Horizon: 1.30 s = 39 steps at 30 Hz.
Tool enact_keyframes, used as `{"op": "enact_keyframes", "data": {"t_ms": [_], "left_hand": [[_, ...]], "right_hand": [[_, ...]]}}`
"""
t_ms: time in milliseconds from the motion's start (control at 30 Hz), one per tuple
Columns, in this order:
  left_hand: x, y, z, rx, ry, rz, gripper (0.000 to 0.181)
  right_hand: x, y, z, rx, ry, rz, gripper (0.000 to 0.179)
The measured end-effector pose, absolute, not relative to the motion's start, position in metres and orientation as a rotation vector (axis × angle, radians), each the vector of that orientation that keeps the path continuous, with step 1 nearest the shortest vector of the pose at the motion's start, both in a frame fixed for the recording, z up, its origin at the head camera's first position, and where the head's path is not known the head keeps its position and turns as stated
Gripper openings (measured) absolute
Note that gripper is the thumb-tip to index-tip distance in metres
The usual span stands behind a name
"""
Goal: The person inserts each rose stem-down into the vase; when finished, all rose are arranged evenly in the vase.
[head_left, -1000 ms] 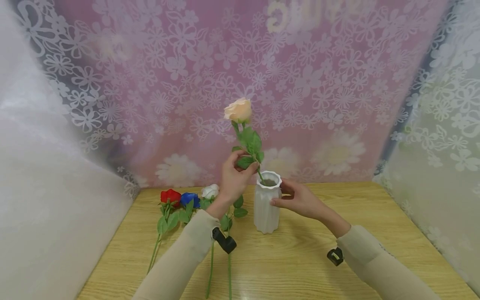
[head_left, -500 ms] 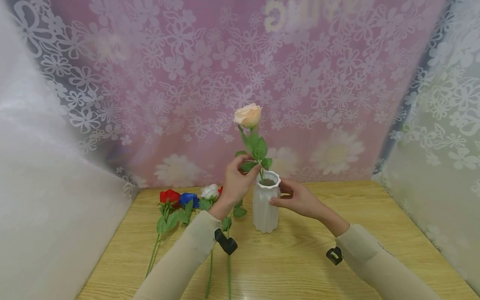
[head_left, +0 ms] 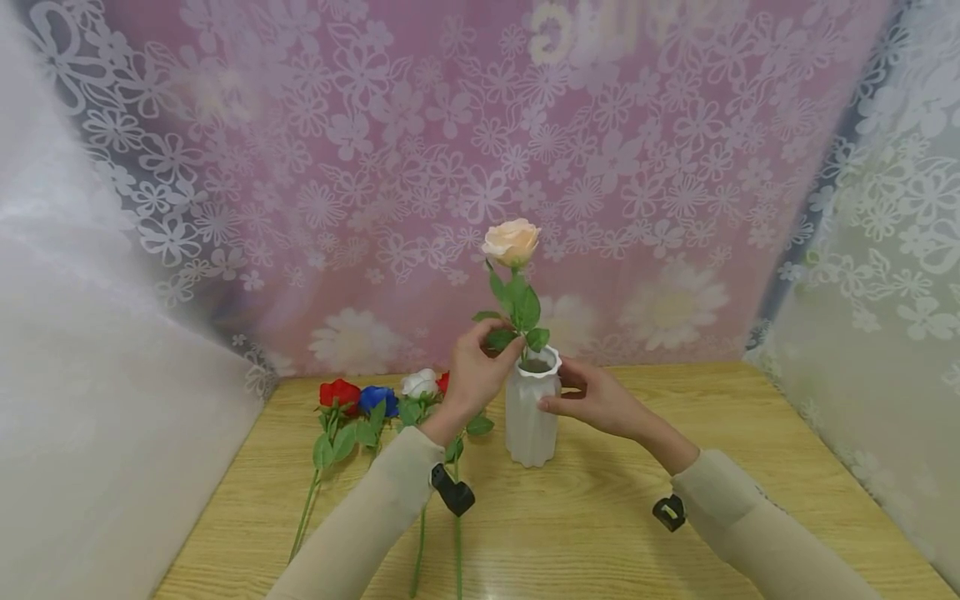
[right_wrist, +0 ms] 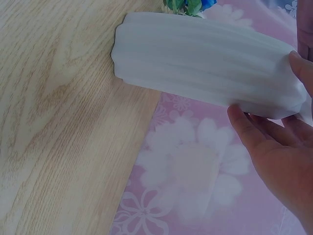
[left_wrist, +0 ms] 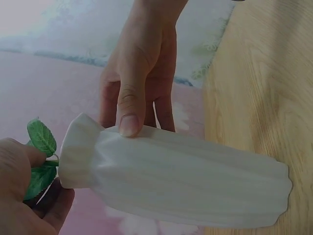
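In the head view, my left hand (head_left: 480,371) pinches the stem of a cream rose (head_left: 512,243) just over the mouth of a white ribbed vase (head_left: 532,421). The bloom stands upright above the hand, and the lower stem goes down inside the vase, out of sight. My right hand (head_left: 600,398) holds the vase near its neck, thumb on the front and fingers behind. In the left wrist view, green leaves (left_wrist: 41,137) show between the left thumb and fingers, right at the vase rim. The right wrist view shows the vase base (right_wrist: 120,46) on the wooden table.
Left of the vase lie a red rose (head_left: 340,395), a blue rose (head_left: 379,400) and a white rose (head_left: 420,383), with another red bloom (head_left: 443,382) partly behind my left hand. Their stems run toward the table's (head_left: 600,533) front. A pink floral curtain (head_left: 637,208) hangs behind.
My left hand has moved right and slightly down with the cream rose, whose stem sinks deeper into the vase and stands straighter. The right hand stays on the vase.
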<state>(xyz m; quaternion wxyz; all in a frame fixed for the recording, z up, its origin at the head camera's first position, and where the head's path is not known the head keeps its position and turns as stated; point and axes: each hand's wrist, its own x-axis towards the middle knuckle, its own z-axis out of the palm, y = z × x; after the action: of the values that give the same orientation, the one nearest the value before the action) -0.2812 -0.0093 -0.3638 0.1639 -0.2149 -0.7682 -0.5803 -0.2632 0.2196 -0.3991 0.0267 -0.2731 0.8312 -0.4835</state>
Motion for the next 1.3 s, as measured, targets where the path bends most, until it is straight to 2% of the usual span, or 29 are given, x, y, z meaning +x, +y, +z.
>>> {"op": "enact_keyframes", "data": {"t_ms": [367,700,1300], "left_hand": [[-0.28,-0.011,-0.369,-0.664,-2.241,-1.537,0.024],[-0.282,-0.021,-0.373,-0.648,-2.269,-1.627,0.023],[-0.285,-0.075,-0.378,-0.546,-2.156,-1.825,0.025]], "right_hand": [[-0.263,0.22,-0.401,-0.865,2.597,-1.47,0.072],[-0.263,0.22,-0.401,-0.84,2.597,-1.475,0.069],[-0.264,0.22,-0.401,-0.83,2.623,-1.454,0.069]]}}
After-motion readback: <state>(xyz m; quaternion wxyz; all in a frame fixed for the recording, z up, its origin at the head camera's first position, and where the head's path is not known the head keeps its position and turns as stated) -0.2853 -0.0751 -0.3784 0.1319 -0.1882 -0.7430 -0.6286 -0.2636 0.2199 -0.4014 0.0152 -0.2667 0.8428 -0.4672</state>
